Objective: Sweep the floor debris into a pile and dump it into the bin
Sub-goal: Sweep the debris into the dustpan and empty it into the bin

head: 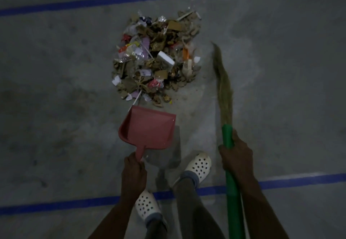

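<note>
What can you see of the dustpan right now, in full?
The dustpan is pinkish-red, plastic by its look: a flat scoop with raised back and side walls and a short handle. It holds nothing. Its open lip faces the debris pile, just short of it. The left hand grips the handle. Whether the lip rests on the floor is unclear.

A debris pile [156, 57] — dry leaves, paper scraps, wrappers — sits heaped; the red dustpan [149, 128] hangs at its near edge, the green-handled broom [227, 135] just right of it.
</note>
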Demonstrator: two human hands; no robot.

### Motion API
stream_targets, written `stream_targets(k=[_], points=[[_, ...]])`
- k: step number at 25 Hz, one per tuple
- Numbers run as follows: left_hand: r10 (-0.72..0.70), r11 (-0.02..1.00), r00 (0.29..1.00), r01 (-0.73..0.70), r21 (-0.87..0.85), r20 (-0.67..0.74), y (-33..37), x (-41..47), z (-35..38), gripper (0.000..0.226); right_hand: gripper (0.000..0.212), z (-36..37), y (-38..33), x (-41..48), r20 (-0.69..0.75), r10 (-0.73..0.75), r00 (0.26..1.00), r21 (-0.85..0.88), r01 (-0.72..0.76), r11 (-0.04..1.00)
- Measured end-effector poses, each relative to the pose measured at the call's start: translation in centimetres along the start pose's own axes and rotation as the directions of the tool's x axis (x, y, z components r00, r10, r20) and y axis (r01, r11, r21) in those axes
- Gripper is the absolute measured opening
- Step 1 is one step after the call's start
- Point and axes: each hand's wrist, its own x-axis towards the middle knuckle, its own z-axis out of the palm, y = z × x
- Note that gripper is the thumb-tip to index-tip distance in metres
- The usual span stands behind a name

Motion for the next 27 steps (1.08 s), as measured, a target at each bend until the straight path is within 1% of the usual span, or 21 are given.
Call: stream_targets(k=[2, 4, 5, 7, 9, 13, 17, 20, 22, 24, 27], points=[[0.016, 1.0, 0.999, -0.016, -0.013, -0.034, -2.6, 1.5, 1.3, 0.03, 0.087, 3.1, 0.2, 2.3, 0.006, -0.017, 1.0, 0.011, 0.017, 1.0], [0.072, 0.996, 0.996, -0.074, -0.045, -0.062, -5.3, 3.0, 3.4, 0.041, 0.082, 6.8, 0.3, 3.6, 0.005, -0.042, 0.999, 0.043, 0.041, 0.998], [0.097, 0.993, 0.993, -0.101, -0.059, -0.072, -6.7, 3.9, 4.7, 0.043, 0.079, 9.1, 0.4, 4.1, 0.004, -0.058, 0.998, 0.065, 0.057, 0.996], [0.089, 0.993, 0.991, -0.097, -0.074, -0.104, -9.4, 7.0, 7.5, 0.034, 0.074, 14.3, 1.2, 5.4, 0.004, -0.091, 0.996, 0.112, 0.09, 0.99], [0.076, 0.992, 0.983, -0.092, -0.088, -0.165, -11.8, 10.1, 10.6, 0.026, 0.074, 19.6, 2.9, 7.0, -0.033, -0.121, 0.992, 0.171, 0.125, 0.977], [0.041, 0.994, 0.94, -0.073, -0.082, -0.338, -14.8, 16.4, 15.3, 0.026, 0.077, 27.3, 6.1, 11.0, -0.115, -0.21, 0.971, 0.232, 0.232, 0.945], [-0.011, 0.986, 0.87, -0.072, -0.149, -0.493, -13.7, 20.9, 17.8, 0.032, 0.081, 30.3, 7.2, 14.8, -0.188, -0.287, 0.939, 0.219, 0.325, 0.92], [0.029, 0.991, 0.823, -0.097, -0.09, -0.567, -12.3, 23.2, 18.1, 0.038, 0.082, 31.8, 7.2, 17.6, -0.21, -0.308, 0.928, 0.287, 0.36, 0.888], [0.052, 0.992, 0.791, -0.114, -0.063, -0.609, -11.5, 24.2, 17.2, 0.038, 0.081, 32.6, 6.8, 18.4, -0.215, -0.313, 0.925, 0.334, 0.371, 0.867], [0.072, 0.987, 0.783, -0.144, -0.067, -0.617, -11.2, 24.1, 16.5, 0.034, 0.08, 32.8, 6.3, 18.3, -0.216, -0.334, 0.917, 0.349, 0.392, 0.851], [0.079, 0.985, 0.821, -0.152, -0.082, -0.565, -10.9, 23.1, 15.6, 0.033, 0.078, 31.9, 5.3, 17.0, -0.195, -0.327, 0.925, 0.416, 0.38, 0.826]])
